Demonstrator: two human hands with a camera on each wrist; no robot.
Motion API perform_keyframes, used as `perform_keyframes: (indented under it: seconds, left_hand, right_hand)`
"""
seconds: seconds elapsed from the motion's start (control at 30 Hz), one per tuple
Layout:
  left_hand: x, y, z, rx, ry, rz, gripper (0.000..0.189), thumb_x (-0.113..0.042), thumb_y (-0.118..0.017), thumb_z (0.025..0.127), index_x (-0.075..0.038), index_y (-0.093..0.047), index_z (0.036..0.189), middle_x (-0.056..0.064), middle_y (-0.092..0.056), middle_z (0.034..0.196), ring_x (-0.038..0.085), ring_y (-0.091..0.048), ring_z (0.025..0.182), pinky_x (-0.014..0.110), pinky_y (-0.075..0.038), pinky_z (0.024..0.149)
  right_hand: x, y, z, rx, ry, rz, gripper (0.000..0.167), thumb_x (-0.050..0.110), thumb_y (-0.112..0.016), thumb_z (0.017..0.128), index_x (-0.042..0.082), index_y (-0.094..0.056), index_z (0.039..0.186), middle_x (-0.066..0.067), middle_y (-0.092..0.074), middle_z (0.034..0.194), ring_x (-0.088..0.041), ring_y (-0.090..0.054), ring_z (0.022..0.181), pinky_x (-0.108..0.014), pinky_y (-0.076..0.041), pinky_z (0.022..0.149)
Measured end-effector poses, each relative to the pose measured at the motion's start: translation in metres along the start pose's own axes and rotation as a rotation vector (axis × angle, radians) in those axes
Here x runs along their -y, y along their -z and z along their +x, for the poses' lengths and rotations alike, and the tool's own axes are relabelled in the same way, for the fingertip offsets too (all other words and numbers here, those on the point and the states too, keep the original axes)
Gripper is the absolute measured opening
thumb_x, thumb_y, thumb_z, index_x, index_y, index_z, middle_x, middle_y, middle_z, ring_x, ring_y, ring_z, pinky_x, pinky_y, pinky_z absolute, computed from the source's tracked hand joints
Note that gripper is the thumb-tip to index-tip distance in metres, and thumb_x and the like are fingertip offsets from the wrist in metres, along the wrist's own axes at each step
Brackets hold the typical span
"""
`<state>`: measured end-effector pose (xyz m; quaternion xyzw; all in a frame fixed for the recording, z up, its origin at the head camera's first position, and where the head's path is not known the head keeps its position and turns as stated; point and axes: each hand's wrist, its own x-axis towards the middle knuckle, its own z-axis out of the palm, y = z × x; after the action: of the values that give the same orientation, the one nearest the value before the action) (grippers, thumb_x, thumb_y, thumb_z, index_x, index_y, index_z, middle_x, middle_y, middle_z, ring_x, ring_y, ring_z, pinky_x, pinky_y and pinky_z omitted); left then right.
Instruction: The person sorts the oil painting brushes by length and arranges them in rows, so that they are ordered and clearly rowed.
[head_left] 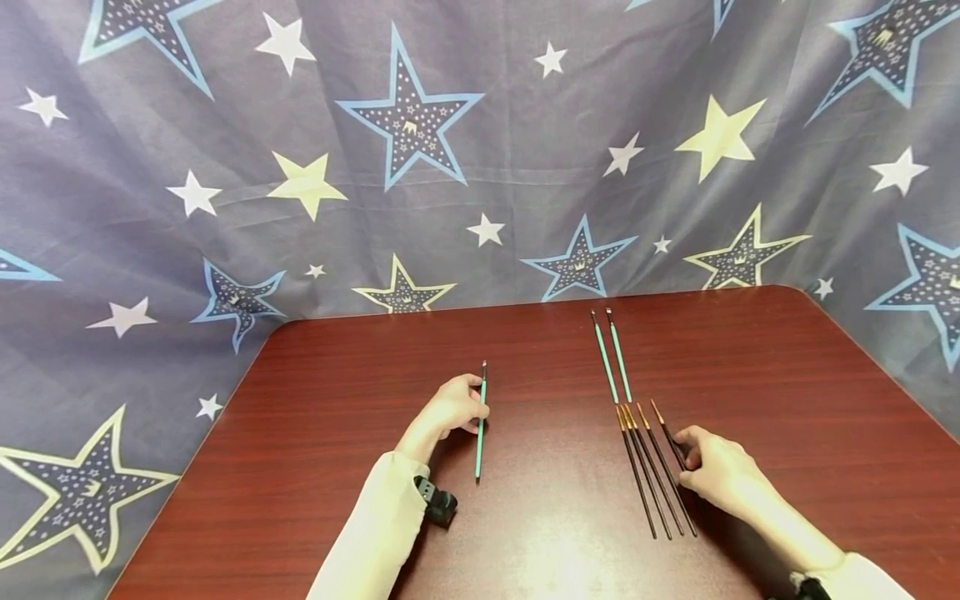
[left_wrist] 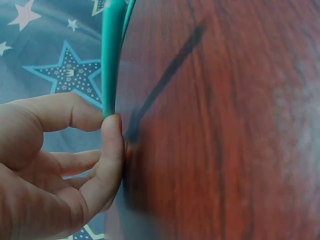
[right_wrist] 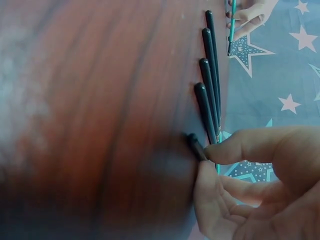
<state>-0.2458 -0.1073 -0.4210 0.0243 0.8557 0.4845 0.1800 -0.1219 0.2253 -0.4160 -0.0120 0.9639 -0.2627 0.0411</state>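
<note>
My left hand (head_left: 453,406) pinches a paintbrush with a teal handle (head_left: 480,450), its bristle end pointing to the far side of the table. The left wrist view shows thumb and finger meeting on the teal paintbrush (left_wrist: 109,60). On the right, my right hand (head_left: 722,471) pinches a black-handled paintbrush (head_left: 664,427) between thumb and fingers; its dark handle end (right_wrist: 194,142) pokes out of the grip in the right wrist view. Just left of it, several black paintbrushes (head_left: 637,473) lie side by side, tips away from me.
Two more teal paintbrushes (head_left: 620,358) lie behind the black ones, toward the table's far edge. The reddish-brown wooden table (head_left: 360,358) has rounded back corners. Behind it hangs a grey cloth (head_left: 510,150) patterned with stars.
</note>
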Motion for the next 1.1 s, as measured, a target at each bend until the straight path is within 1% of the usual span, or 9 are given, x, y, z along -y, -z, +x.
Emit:
perform_keyframes:
  seconds: [0.2,0.3,0.5,0.63,0.73,0.93,0.97,1.0,1.1]
  left_hand:
    - [-0.001,-0.007,0.008,-0.009,-0.037,-0.082,0.058,0.01,-0.054,0.075,0.006,-0.039,0.13,0.009,-0.048,0.085,0.014,-0.054,0.05,0.029,-0.058,0.05]
    - [-0.005,-0.014,0.014,-0.001,-0.06,-0.122,0.059,0.011,-0.054,0.073,0.007,-0.039,0.13,0.009,-0.047,0.085,0.014,-0.054,0.049,0.029,-0.058,0.049]
    - [-0.019,-0.026,0.028,0.039,-0.074,-0.175,0.059,0.01,-0.053,0.073,0.007,-0.039,0.13,0.009,-0.047,0.086,0.013,-0.054,0.054,0.028,-0.058,0.051]
    - [-0.028,-0.036,0.04,0.075,-0.081,-0.238,0.057,0.011,-0.052,0.074,0.009,-0.039,0.13,0.009,-0.048,0.087,0.012,-0.054,0.06,0.026,-0.058,0.052]
    - [-0.035,-0.043,0.049,0.088,-0.085,-0.274,0.055,0.011,-0.051,0.074,0.011,-0.04,0.128,0.01,-0.05,0.087,0.012,-0.054,0.061,0.026,-0.058,0.053]
    - [-0.05,-0.059,0.067,0.061,-0.09,-0.306,0.053,0.011,-0.051,0.074,0.011,-0.043,0.126,0.008,-0.051,0.086,0.013,-0.054,0.061,0.028,-0.059,0.055]
    - [-0.055,-0.06,0.066,0.06,-0.086,-0.303,0.053,0.011,-0.051,0.074,0.01,-0.043,0.126,0.008,-0.052,0.087,0.014,-0.054,0.063,0.03,-0.06,0.057]
    - [-0.057,-0.063,0.068,0.054,-0.084,-0.306,0.053,0.011,-0.052,0.074,0.01,-0.043,0.126,0.01,-0.053,0.09,0.014,-0.055,0.063,0.03,-0.06,0.058]
    - [-0.061,-0.069,0.074,0.039,-0.081,-0.314,0.051,0.011,-0.052,0.075,0.01,-0.044,0.125,0.013,-0.055,0.096,0.015,-0.055,0.064,0.03,-0.06,0.058]
  right_hand:
    - [0.0,-0.001,-0.001,0.014,-0.013,0.029,0.047,0.006,-0.065,0.068,-0.002,-0.054,0.113,-0.001,-0.054,0.074,-0.011,-0.05,0.057,-0.025,-0.038,0.051]
    - [0.001,-0.001,0.0,0.014,-0.009,0.022,0.047,0.007,-0.065,0.067,-0.001,-0.055,0.112,-0.001,-0.054,0.074,-0.012,-0.049,0.06,-0.025,-0.038,0.051]
    - [-0.001,0.0,0.0,0.026,-0.013,0.013,0.048,0.008,-0.066,0.067,0.0,-0.055,0.113,0.0,-0.054,0.074,-0.013,-0.048,0.063,-0.026,-0.038,0.052]
    - [-0.003,0.001,-0.001,0.017,-0.008,-0.001,0.047,0.009,-0.067,0.067,-0.001,-0.055,0.112,0.0,-0.054,0.075,-0.013,-0.048,0.063,-0.027,-0.038,0.052]
    - [-0.003,0.003,-0.001,0.016,-0.013,-0.007,0.048,0.009,-0.066,0.067,-0.001,-0.054,0.112,0.0,-0.054,0.075,-0.014,-0.048,0.063,-0.028,-0.039,0.052]
    - [-0.006,0.001,0.0,0.016,-0.01,-0.015,0.048,0.009,-0.066,0.067,0.0,-0.054,0.113,0.0,-0.054,0.075,-0.014,-0.049,0.064,-0.028,-0.039,0.053]
    - [-0.006,0.0,0.001,0.018,-0.01,-0.016,0.049,0.009,-0.066,0.067,0.0,-0.054,0.113,0.0,-0.054,0.075,-0.014,-0.049,0.065,-0.029,-0.04,0.053]
    - [-0.006,0.0,0.001,0.019,-0.009,-0.017,0.049,0.009,-0.066,0.067,-0.001,-0.054,0.113,0.0,-0.054,0.075,-0.014,-0.049,0.065,-0.03,-0.041,0.053]
    - [-0.004,-0.001,0.002,0.018,-0.005,-0.019,0.048,0.009,-0.067,0.068,-0.001,-0.054,0.113,0.0,-0.055,0.075,-0.015,-0.05,0.066,-0.032,-0.042,0.053]
